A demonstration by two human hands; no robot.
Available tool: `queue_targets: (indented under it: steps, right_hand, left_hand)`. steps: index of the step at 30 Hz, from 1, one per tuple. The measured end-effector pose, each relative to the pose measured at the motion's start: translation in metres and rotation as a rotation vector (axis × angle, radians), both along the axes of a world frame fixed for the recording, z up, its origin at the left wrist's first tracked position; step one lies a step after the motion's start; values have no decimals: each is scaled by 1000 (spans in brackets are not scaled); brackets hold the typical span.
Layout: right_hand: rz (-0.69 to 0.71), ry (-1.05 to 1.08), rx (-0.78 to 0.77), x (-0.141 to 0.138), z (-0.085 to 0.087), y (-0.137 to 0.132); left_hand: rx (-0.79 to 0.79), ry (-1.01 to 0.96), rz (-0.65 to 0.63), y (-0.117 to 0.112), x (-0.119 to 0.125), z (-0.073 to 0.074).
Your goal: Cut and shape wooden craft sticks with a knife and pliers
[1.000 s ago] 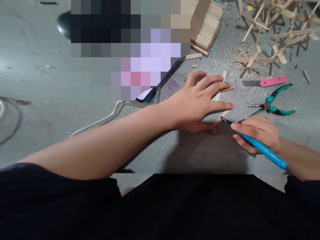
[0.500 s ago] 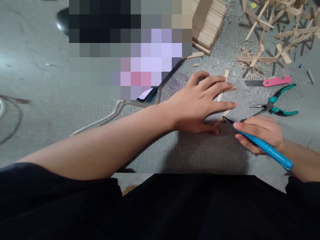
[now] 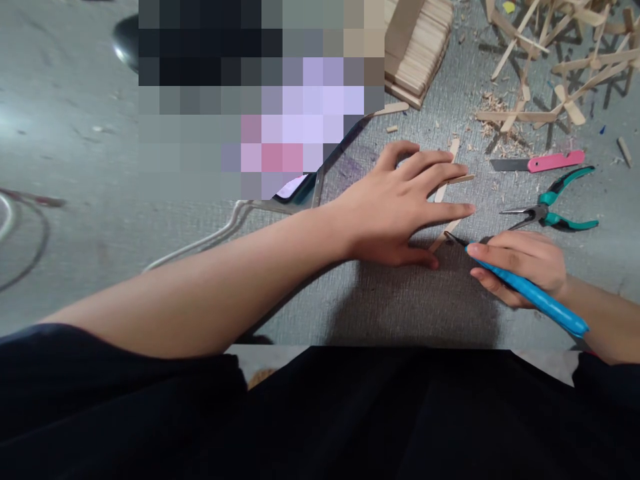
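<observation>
Grey textured tabletop [image 3: 100, 260], bright glare [image 3: 13, 117] leftward

No legible txt, nos., labels, brands or signs anywhere in view.

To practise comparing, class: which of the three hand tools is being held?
The blue pen-like tool, gripped in the right hand; the pink-handled knife and green-handled pliers both lie on the table.

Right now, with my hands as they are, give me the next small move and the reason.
Perhaps one short, light stroke of the blue-handled tool along the wooden stick: the right hand has the tool's dark tip at or just above it, while the left hand, spread over that stick, seems to steady it.
</observation>
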State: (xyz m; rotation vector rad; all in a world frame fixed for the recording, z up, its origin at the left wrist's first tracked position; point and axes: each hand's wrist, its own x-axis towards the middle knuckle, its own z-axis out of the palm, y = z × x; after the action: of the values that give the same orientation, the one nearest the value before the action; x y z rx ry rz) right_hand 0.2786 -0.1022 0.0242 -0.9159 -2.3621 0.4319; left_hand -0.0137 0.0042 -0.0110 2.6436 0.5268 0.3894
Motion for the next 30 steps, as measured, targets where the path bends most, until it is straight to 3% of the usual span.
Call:
queue_targets:
  steps: [19,30]
  right_hand:
    - [3,63,-145,1,6,3]
    - [13,95,-153,1,7,4]
  left_hand:
    - [1,0,28,-2,1,-3]
    - [-9,23,35,-1,3,-1]
